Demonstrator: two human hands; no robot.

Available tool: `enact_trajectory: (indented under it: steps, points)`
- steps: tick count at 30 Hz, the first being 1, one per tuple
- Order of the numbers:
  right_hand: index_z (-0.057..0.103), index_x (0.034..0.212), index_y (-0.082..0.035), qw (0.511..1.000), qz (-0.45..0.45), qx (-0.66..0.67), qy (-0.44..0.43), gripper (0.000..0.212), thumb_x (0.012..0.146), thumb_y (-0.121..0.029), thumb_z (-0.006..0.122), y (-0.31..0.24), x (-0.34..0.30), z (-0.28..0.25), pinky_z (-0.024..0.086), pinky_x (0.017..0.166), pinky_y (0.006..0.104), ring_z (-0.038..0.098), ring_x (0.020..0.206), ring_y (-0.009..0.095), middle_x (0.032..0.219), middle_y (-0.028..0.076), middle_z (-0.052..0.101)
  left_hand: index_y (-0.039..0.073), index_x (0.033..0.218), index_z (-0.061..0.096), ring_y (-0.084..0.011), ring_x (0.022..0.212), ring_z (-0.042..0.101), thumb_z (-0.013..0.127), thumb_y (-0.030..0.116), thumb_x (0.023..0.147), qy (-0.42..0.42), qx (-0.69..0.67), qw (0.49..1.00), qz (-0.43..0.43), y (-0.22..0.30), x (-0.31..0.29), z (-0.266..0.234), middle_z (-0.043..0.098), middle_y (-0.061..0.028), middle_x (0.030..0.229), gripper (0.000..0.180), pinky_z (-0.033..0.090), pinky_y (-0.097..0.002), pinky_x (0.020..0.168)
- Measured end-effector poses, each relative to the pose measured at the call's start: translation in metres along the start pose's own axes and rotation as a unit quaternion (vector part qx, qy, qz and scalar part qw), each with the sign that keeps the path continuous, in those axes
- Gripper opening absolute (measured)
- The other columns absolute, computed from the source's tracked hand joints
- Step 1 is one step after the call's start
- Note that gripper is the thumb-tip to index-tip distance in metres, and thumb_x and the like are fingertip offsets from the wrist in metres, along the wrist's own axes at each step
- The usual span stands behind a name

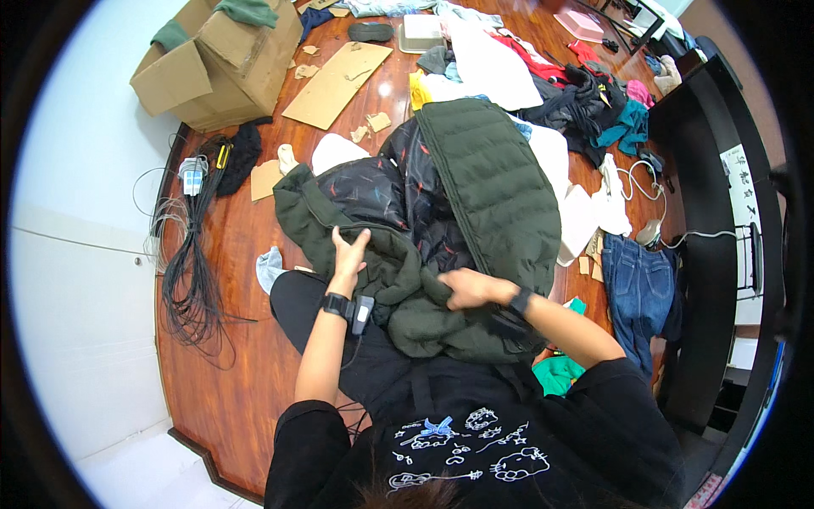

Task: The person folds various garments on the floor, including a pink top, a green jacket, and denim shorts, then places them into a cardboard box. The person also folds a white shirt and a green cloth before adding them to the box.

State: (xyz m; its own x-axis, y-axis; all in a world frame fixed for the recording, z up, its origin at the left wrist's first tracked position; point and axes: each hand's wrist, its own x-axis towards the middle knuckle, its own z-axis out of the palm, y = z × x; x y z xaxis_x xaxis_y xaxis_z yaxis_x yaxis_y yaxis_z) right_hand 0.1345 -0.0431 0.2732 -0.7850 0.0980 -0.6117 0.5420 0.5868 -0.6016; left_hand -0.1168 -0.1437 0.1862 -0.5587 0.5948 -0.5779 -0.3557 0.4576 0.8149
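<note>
One coat (496, 191), apparently being spread: left hand (348, 254), fingers apart; right hand (471, 288), clamped on it; next likely needs left grip.

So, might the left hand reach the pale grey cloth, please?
Probably yes: the pale grey cloth lies in the open by the knee, though the left hand is on the green jacket.

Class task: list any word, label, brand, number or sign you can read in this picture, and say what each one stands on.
White sheet at far right: dark characters, not transcribed here.
Black shirt: white line drawings; any lettering among them is too small to read.
White-and-blue block by the cables: markings too small to read.
Dark green jacket: no lettering visible.
</note>
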Motion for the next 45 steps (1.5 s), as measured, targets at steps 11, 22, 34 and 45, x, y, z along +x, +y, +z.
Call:
enact_trajectory:
  steps: [11, 22, 34, 45]
  points:
    - [0.069, 0.096, -0.014, 0.969, 0.202, -0.076, 0.121, 0.036, 0.062, -0.003, 0.068, -0.031, -0.279, 0.07, 0.047, 0.081, 0.0409, 0.061, 0.093, 0.027, 0.095, 0.003, 0.061, -0.003, 0.137, 0.038, -0.0416, 0.123, 0.041, 0.084, 0.04, 0.07, 0.065, -0.163, 0.97, -0.167, 0.001, 0.125, 0.003, 0.027, -0.0191, 0.144, 0.092, 0.046, -0.0548, 0.092]
    - [0.059, 0.113, -0.004, 0.926, 0.087, -0.181, 0.32, 0.039, 0.079, -0.02, 0.069, -0.008, -0.227, -0.045, 0.049, 0.083, 0.0419, 0.06, 0.096, 0.035, 0.102, 0.017, 0.062, 0.0, 0.126, 0.054, -0.033, 0.118, 0.054, 0.076, 0.037, 0.078, 0.021, -0.109, 0.981, -0.158, -0.055, 0.178, 0.003, 0.058, -0.0154, 0.127, 0.065, 0.044, -0.0481, 0.093]
    - [0.038, 0.139, -0.01, 0.91, 0.227, -0.147, 0.314, 0.061, 0.082, -0.017, 0.059, 0.056, 0.099, -0.168, 0.041, 0.099, 0.0536, 0.047, 0.123, 0.044, 0.147, 0.021, 0.03, 0.003, 0.091, 0.066, -0.0337, 0.11, 0.049, 0.064, 0.007, 0.069, -0.065, 0.584, 0.637, 0.5, 0.005, -0.042, 0.042, 0.05, -0.0095, 0.128, 0.022, 0.044, -0.0463, 0.086]
    - [0.045, 0.136, -0.013, 0.894, 0.174, -0.208, 0.356, 0.055, 0.082, -0.02, 0.055, 0.098, 0.162, -0.236, 0.035, 0.104, 0.0539, 0.041, 0.129, 0.04, 0.149, 0.014, 0.033, 0.0, 0.113, 0.062, -0.0331, 0.109, 0.06, 0.063, 0.031, 0.086, -0.189, 0.335, 0.913, 0.134, -0.011, -0.017, 0.066, 0.064, -0.0188, 0.115, 0.041, 0.045, -0.0381, 0.094]
